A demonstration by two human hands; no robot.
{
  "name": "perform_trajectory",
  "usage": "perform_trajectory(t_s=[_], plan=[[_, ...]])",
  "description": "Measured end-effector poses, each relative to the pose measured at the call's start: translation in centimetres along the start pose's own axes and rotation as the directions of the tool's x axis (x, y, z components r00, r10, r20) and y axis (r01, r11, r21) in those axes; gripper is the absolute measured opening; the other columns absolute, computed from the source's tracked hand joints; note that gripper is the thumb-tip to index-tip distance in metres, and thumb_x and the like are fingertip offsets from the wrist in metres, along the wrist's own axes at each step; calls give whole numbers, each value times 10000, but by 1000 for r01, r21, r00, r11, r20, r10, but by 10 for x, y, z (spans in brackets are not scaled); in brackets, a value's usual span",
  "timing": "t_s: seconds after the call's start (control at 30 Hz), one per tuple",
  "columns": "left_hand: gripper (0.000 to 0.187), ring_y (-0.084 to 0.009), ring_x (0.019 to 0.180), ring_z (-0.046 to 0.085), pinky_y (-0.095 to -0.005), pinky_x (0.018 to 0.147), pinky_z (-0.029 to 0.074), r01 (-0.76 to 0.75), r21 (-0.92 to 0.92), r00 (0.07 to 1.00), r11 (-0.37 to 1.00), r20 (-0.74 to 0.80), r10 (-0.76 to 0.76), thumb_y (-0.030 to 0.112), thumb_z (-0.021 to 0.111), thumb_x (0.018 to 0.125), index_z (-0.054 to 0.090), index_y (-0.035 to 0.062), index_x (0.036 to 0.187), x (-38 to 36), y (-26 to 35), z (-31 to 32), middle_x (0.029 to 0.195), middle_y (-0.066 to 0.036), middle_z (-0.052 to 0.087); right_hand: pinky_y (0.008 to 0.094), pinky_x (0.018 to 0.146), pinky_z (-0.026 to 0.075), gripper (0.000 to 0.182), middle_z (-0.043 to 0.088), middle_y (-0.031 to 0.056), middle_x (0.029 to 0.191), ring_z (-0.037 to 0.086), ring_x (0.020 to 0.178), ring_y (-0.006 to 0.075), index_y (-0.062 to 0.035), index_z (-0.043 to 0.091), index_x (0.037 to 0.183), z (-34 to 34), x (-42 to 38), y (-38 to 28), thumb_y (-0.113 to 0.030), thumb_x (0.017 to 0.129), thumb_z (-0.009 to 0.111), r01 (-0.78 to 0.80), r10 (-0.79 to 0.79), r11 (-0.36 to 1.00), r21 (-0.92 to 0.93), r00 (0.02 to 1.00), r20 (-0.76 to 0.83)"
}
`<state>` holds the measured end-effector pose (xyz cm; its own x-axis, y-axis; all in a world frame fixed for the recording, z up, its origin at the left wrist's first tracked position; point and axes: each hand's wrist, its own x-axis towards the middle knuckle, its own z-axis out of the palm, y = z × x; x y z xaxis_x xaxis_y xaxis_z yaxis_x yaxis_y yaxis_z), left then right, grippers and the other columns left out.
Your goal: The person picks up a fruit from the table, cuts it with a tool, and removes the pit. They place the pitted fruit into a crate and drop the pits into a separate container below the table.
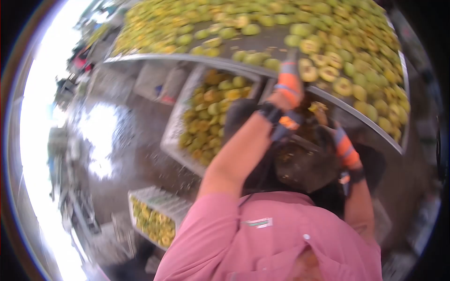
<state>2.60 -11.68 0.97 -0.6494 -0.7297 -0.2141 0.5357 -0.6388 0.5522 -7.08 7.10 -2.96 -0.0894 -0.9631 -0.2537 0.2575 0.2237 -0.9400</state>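
My left hand (pixel 289 83), in an orange and grey glove, reaches over the metal rim of the sorting table (pixel 225 44). Its fingers are stretched out, blurred, and right beside halved yellow-green fruit (pixel 308 70) with brown hollows in their middles. Lower and to the right is my right hand (pixel 344 146), gloved alike, its dark fingers curled below the table's edge. At those fingertips shows a ragged piece of yellow fruit (pixel 318 108). Motion smears the fingers of both hands. Dark bands circle both wrists.
A pale crate (pixel 174 124) full of yellowish fruit stands left of my arm. Farther down, another white crate (pixel 161 199) holds cut halves. A dark container (pixel 304 164) sits by my lap. The floor (pixel 136 136) at the left is wet and shiny.
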Motion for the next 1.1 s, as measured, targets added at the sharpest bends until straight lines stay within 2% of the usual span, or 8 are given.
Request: perform_trajectory(t_s=[0.07, 0.2, 0.27, 0.4, 0.5, 0.63, 0.83, 1.1], plan=[[380, -147, 760, 644, -306, 637, 542, -43, 116, 998, 992, -50, 49, 489, 487, 920, 630, 146, 998, 1, -8, -5, 885, -22, 669, 193, 506, 390, 335, 563, -39, 766, 485, 582, 34, -46, 566, 1182, -6, 4, 5, -233, 904, 577, 10, -9, 1000, 8, 999, -34], [444, -172, 792, 647, -300, 661, 537, -80, 279, 994, 957, -44, 96, 468, 428, 952, 628, 79, 1024, 1, -33, -26, 899, -45, 671, 189, 643, 438, 385, 576, -45, 906, 507, 737, 19, -18, 547, 1230, -4, 8, -10, -140, 867, 587, 84, -76, 995, 52, 986, -148], [461, -183, 834, 649, -289, 705, 537, -59, 358, 998, 932, 12, 59, 439, 407, 969, 623, 35, 1022, -1, -43, -25, 935, -74, 668, 207, 639, 434, 378, 580, -40, 920, 508, 745, 27, -22, 558, 1226, -8, 19, 10, -148, 871, 588, 351, -384, 920, -173, 895, -226], [383, -121, 800, 619, -264, 702, 516, -86, 415, 996, 906, 50, 72, 331, 438, 991, 615, -7, 1032, -4, -48, -10, 936, -55, 648, 228, 600, 415, 343, 588, -36, 827, 497, 702, 36, -16, 593, 1164, -15, 12, -1, -183, 866, 616, 192, -284, 923, -333, 924, -256], [255, -104, 795, 586, -256, 692, 490, -454, 749, 891, 483, 385, 240, 199, 530, 946, 619, -28, 1018, -5, -49, -14, 924, -47, 642, 218, 542, 390, 278, 569, -41, 689, 495, 632, 33, -9, 624, 1024, -14, 4, -5, -239, 869, 630, 44, -121, 947, -318, 966, -227], [190, -97, 825, 570, -253, 742, 472, -328, 821, 901, 468, 421, -107, 97, 591, 886, 623, -27, 1026, -11, -41, -2, 941, -46, 642, 198, 394, 294, 200, 489, -43, 599, 426, 444, 36, -68, 621, 916, -17, -10, -30, -264, 881, 618, -165, 190, 966, 199, 975, -114], [281, -132, 920, 595, -269, 811, 475, -230, 863, 827, 450, 417, -378, 193, 621, 881, 609, -6, 1078, -23, -26, 8, 981, -62, 650, 211, 379, 325, 218, 526, -13, 633, 487, 468, 65, -47, 617, 971, -36, -18, -1, -256, 931, 571, -355, 190, 721, 594, 927, 324], [306, -154, 910, 599, -293, 812, 472, -147, 870, 853, 470, 352, -384, 241, 593, 891, 618, -17, 1053, -35, -38, 1, 971, -74, 641, 194, 445, 350, 213, 520, -34, 607, 465, 512, 42, -39, 637, 865, -19, -22, 0, -250, 895, 631, -84, 59, 978, 190, 989, 135]])
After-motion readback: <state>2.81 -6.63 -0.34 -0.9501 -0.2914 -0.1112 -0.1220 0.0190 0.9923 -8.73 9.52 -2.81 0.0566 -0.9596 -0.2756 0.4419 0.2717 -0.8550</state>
